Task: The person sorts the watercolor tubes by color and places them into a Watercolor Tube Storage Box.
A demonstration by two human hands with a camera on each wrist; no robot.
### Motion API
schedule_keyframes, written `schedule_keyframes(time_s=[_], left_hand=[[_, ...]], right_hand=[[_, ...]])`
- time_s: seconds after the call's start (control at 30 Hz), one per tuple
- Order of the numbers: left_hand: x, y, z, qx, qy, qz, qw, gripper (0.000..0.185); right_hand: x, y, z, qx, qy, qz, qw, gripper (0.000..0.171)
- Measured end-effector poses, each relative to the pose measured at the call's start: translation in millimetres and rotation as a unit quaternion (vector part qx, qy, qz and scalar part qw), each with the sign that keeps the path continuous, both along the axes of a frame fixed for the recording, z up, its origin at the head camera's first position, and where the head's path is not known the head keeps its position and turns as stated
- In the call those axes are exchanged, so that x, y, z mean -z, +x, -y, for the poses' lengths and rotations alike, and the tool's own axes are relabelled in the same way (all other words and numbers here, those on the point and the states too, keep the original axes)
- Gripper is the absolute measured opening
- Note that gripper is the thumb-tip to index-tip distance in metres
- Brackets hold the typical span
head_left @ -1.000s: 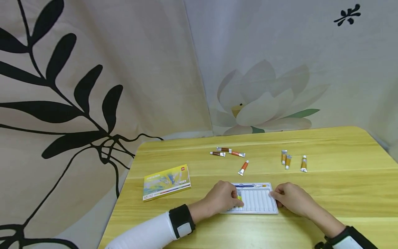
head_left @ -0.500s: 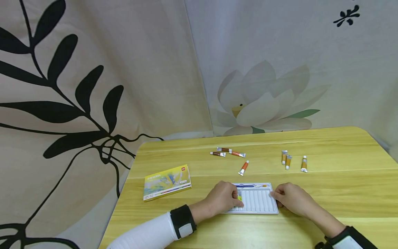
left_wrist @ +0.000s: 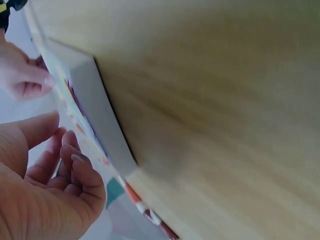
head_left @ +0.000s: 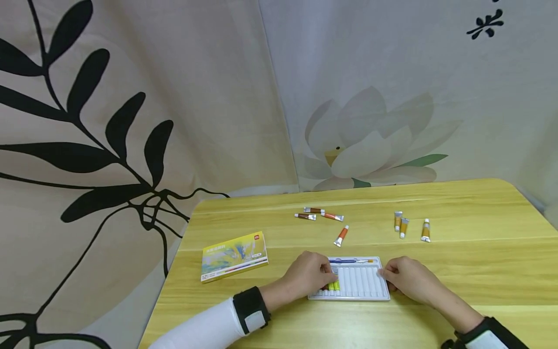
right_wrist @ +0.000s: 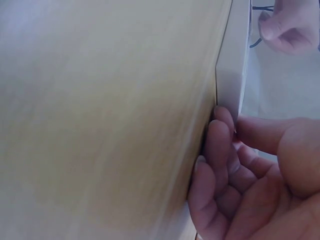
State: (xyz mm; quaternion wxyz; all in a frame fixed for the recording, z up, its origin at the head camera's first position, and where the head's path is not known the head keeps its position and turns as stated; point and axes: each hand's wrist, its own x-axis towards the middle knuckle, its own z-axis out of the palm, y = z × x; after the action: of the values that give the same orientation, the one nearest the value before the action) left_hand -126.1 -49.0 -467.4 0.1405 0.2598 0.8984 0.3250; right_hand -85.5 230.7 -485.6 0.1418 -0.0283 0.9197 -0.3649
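White tray (head_left: pixel 364 283) half hidden under left hand (head_left: pixel 307 276)

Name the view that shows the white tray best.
Head view: the whole tray lies flat between both hands. The left wrist view shows only its blurred edge; the right wrist view, one corner.

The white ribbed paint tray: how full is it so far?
Barely started. The white ribbed plastic tray holds a few tubes at its left end under the left hand; the right hand steadies its right edge. Seven small paint tubes, like the orange one, lie loose on the yellow wooden table.
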Motion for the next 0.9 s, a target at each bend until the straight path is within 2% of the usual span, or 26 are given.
schedule_keyframes(time_s=[0.13, 0.37, 0.53, 0.63, 0.7, 0.77, 0.9], left_hand=[[-7.2, -9.1, 4.5, -0.008, 0.003, -0.019, 0.9998, 0.022], [-13.1, -30.0, 9.8, -0.037, -0.005, -0.052, 0.9979, 0.005], [-13.2, -46.8, 7.2, -0.053, -0.036, -0.108, 0.9921, 0.024], [-8.2, -62.0, 6.5, -0.047, -0.07, -0.159, 0.9836, 0.034], [-4.4, -72.8, 6.7, -0.044, -0.094, -0.18, 0.9782, 0.041], [-1.1, -83.3, 7.6, -0.047, -0.118, -0.187, 0.9742, 0.048], [4.3, -101.6, 11.2, -0.062, -0.15, -0.169, 0.9722, 0.049]], right_hand=[[-0.6, -0.2, 0.0, 0.001, 0.002, 0.0, 1.0, 0.028], [-0.8, 0.8, 0.9, -0.002, -0.003, -0.009, 1.0, 0.029], [-0.6, 2.1, 0.7, -0.004, -0.006, -0.007, 1.0, 0.03], [-0.7, 2.3, -0.1, -0.004, -0.007, -0.007, 1.0, 0.03], [-0.7, 2.2, -0.4, -0.004, -0.007, -0.007, 1.0, 0.029], [-0.7, 1.7, -0.6, -0.005, -0.007, -0.008, 1.0, 0.029], [-1.0, 1.2, -0.1, -0.003, -0.007, -0.008, 1.0, 0.029]])
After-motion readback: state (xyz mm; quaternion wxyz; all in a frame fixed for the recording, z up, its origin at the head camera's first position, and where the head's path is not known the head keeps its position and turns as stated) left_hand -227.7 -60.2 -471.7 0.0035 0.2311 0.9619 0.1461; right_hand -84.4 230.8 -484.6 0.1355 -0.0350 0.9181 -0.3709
